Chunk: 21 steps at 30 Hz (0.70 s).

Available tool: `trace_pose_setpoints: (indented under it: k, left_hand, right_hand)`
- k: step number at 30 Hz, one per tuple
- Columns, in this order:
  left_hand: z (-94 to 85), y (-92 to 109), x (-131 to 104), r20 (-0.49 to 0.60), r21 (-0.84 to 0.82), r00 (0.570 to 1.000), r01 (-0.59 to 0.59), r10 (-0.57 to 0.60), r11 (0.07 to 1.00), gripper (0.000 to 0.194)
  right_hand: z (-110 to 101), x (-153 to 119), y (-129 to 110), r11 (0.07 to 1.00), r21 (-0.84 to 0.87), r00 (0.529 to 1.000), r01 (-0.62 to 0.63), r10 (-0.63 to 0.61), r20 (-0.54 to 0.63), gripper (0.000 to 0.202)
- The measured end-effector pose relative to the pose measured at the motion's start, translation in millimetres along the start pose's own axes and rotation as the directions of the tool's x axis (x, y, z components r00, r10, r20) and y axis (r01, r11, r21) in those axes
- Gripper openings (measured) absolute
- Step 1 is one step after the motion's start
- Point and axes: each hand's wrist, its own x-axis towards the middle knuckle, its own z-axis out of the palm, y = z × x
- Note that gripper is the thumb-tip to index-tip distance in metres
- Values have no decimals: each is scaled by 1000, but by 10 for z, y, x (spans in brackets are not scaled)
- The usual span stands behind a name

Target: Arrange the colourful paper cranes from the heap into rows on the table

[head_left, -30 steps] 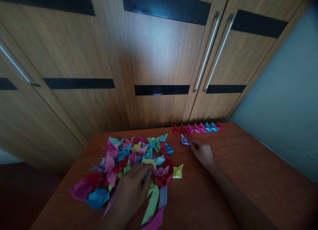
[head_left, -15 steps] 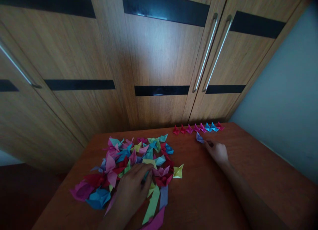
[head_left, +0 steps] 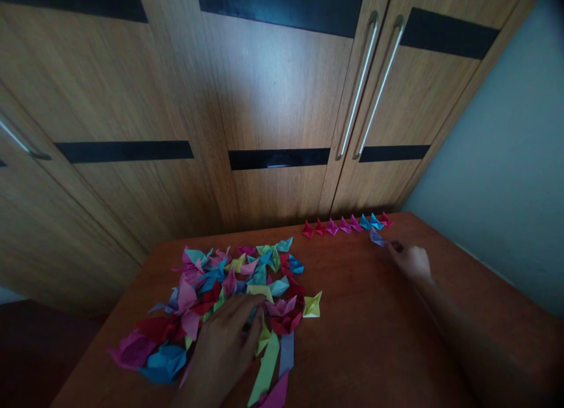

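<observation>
Fingers (head_left: 392, 249) of the right hand (head_left: 413, 262) are pinched together on one corner of a small lilac paper piece (head_left: 376, 238) — it pokes out past their tips, just in front of the blue pieces (head_left: 365, 223) near the right end of a row (head_left: 345, 225). From here I can't make out whether it touches the surface (head_left: 352, 343) or hangs a little above it. The row runs along the far edge, close to the wooden cupboard doors (head_left: 277, 103): from the left, two red pieces (head_left: 308, 231), three magenta pieces (head_left: 332, 227), the two blue, and a single red piece (head_left: 386, 221) at the end.

Over on the left, the left hand (head_left: 227, 337) lies back upward over a loose heap of folded paper (head_left: 187, 293) in pink, red, blue, green and yellow. Its fingers are bent, a bit of teal showing by the thumb — whether they are clamped on anything, I cannot tell. A yellow pointed piece (head_left: 312, 306) sits at the heap's right side, and flat strips (head_left: 267, 367) of green, lilac and magenta trail toward the near edge.
</observation>
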Motion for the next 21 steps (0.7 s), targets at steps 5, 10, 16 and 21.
trace_pose_setpoints:
  k: [5,10,16,21]
  left_hand:
    - [-9,-2,7,2,-4,1000,-2,2,1000,20]
    - [-9,13,19,20,8,1000,-8,8,1000,20]
    - [4,-18,3,14,-13,1000,-7,7,1000,19]
    - [20,-38,8,12,4,1000,-6,6,1000,19]
  right_hand:
    - [9,48,109,999,-39,999,-17,18,27,28]
    - [17,146,276,994,-85,998,-65,67,14,31]
    - [-44,383,682,938,-127,946,-322,325,1,36]
    - [11,672,788,898,-129,906,-421,423,-12,40]
